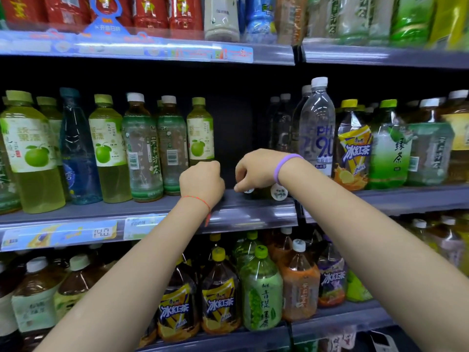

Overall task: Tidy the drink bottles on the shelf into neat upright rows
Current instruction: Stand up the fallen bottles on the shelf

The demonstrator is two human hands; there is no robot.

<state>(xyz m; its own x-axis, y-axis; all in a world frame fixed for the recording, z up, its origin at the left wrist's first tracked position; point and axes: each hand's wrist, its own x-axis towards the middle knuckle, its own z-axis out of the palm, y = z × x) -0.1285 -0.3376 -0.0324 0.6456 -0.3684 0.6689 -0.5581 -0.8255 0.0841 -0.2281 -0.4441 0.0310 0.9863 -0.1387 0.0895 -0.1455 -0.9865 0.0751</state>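
Both hands reach into middle-shelf gap, toppled bottles there.
Right hand (253,171) fingers curled touching white-capped lying bottle (278,191), caps toward viewer; left hand (201,182) fisted, grip unclear.

The bottles (142,148) are clear glossy plastic with printed film labels; the shelf (127,208) looks matt grey, its edge strip (58,235) shiny clear plastic.

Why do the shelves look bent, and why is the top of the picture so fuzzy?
In the head view, the wide-angle lens bows the middle shelf edge; the top shelf bottles are blurred; the gap behind the left hand and right hand is in deep shadow; the shelf's plastic price strip shows streaky glare, and the white caps by the right hand are slightly smeared.
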